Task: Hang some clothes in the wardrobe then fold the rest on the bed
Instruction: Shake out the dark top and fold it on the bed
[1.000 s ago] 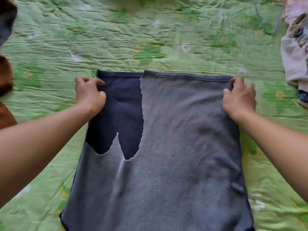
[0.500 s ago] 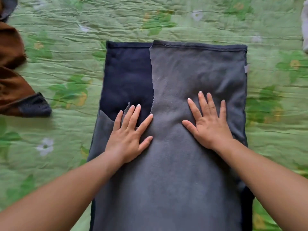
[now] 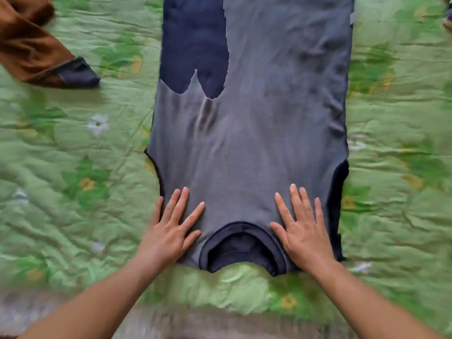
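Note:
A dark navy top point(image 3: 256, 123) lies flat on the green bed cover point(image 3: 73, 179), its sides folded in so the grey inner face shows, with the collar at the near edge. My left hand point(image 3: 171, 231) presses flat on the cloth just left of the collar, fingers spread. To the right of the collar my right hand point(image 3: 303, 231) lies flat the same way. Neither hand grips anything.
A brown garment with a dark cuff point(image 3: 36, 52) lies at the upper left on the bed. The near edge of the bed runs along the bottom of the view. Another item shows at the far right edge point(image 3: 448, 15).
Both hands let go of the far hem, then slid flat down the garment from its middle to beside the collar. The view tipped down toward the near bed edge.

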Demonstrator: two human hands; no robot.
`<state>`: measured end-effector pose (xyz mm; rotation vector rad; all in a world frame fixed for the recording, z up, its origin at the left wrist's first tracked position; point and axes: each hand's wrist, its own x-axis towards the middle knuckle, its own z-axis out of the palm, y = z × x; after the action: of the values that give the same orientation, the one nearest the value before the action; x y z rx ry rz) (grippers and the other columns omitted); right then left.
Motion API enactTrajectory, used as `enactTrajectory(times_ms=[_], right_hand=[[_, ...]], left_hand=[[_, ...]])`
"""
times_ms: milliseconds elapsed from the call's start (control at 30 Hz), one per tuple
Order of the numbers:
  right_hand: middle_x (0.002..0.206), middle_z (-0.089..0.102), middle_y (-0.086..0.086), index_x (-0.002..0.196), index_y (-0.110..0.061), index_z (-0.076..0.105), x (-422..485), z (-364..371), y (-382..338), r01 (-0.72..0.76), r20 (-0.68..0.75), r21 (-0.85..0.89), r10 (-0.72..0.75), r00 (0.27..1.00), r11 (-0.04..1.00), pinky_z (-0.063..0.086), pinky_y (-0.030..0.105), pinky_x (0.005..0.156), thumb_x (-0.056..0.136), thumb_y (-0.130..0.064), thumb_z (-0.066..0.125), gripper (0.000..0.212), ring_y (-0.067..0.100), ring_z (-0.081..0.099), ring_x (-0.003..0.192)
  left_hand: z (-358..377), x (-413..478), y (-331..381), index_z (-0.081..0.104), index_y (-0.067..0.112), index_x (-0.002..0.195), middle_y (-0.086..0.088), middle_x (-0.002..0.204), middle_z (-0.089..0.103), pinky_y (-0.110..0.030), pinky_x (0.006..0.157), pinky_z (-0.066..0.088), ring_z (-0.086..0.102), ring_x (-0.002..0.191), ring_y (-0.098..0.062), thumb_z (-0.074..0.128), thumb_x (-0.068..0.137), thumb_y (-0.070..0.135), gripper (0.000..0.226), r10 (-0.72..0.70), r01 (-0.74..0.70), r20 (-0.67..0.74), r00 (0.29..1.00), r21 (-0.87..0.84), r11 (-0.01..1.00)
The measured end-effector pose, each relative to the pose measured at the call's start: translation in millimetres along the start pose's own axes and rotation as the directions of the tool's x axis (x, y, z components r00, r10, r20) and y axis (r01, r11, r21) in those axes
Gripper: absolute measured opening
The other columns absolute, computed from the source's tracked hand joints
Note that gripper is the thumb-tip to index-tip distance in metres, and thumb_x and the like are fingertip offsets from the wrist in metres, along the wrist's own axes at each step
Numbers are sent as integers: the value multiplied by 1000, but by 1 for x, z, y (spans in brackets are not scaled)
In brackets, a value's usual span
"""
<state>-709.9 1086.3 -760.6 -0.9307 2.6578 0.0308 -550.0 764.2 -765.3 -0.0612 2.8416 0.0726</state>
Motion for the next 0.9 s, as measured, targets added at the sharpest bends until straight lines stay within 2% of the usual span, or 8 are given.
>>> enactTrajectory(times_ms=[200, 300, 433, 567, 633, 733, 800, 900], right_hand=[[170, 4, 12, 162, -31, 15, -66, 9, 1, -40, 86, -60, 45, 995, 997, 10, 65, 120, 96, -66, 27, 75, 30, 4, 157], [169, -3, 17, 161, -33, 18, -83, 2, 0, -167, 94, 35, 163, 982, 985, 5, 60, 120, 95, -68, 42, 78, 33, -3, 156], [156, 23, 29, 144, -23, 57, -82, -21, 2, -481, 95, 505, 508, 856, 717, 24, 48, 119, 87, -25, 77, 60, 46, 27, 143], [125, 63, 18, 124, -16, 72, -69, -43, 27, -528, 259, 596, 477, 840, 605, 42, 31, 96, 85, 3, 61, 45, 29, 58, 108], [122, 70, 8, 120, -16, 74, -63, -56, 39, -554, 415, 608, 366, 833, 570, 43, 27, 90, 79, 13, 51, 56, 23, 62, 110], [121, 70, 5, 123, -15, 72, -60, -68, 54, -397, 460, 505, 151, 875, 766, 45, 29, 96, 73, 21, 46, 68, 24, 61, 117], [111, 69, 7, 124, -17, 72, -61, -75, 62, -83, 349, 344, -45, 936, 935, 52, 38, 84, 71, 18, 55, 66, 32, 64, 105], [81, 58, 14, 106, -9, 74, -63, -85, 75, 259, 103, 144, -275, 956, 955, 50, 41, 53, 59, 15, 73, 53, 37, 59, 71]], left_hand=[[-5, -44, 16, 29, 29, 157, -23, 166, 10, -55, 120, 24, 13, 154, -37, 35, 95, 60, 69, -55, 62, 108, 993, -62, 996], [-14, -55, 20, 45, 25, 152, -28, 164, 13, -54, 118, 31, 20, 151, -43, 66, 90, 44, 68, -126, 134, 50, 991, -247, 960], [-31, -59, 23, 70, 25, 118, -15, 144, 35, -27, 113, 32, 42, 132, -31, 72, 85, 6, 38, -496, 457, 163, 853, -692, 558], [-49, -52, 10, 71, 28, 103, 5, 103, 67, -5, 77, 42, 58, 97, -16, 44, 87, -11, 50, -485, 510, 338, 807, -813, 282], [-55, -48, -2, 72, 21, 111, 1, 115, 69, -8, 91, 42, 60, 112, -16, 39, 80, -20, 61, -387, 484, 345, 855, -798, 360], [-61, -47, -20, 73, 10, 118, -6, 112, 71, -30, 91, 50, 65, 103, -28, 48, 68, -29, 68, -142, 184, 117, 983, -624, 759], [-65, -44, -33, 74, 6, 111, -10, 96, 71, -39, 74, 56, 66, 83, -33, 63, 64, -24, 57, 75, -86, -43, 996, -375, 923], [-78, -35, -44, 74, 8, 99, -11, 84, 62, -40, 59, 52, 59, 69, -32, 64, 76, 0, 26, 183, -205, -131, 974, -185, 961]])
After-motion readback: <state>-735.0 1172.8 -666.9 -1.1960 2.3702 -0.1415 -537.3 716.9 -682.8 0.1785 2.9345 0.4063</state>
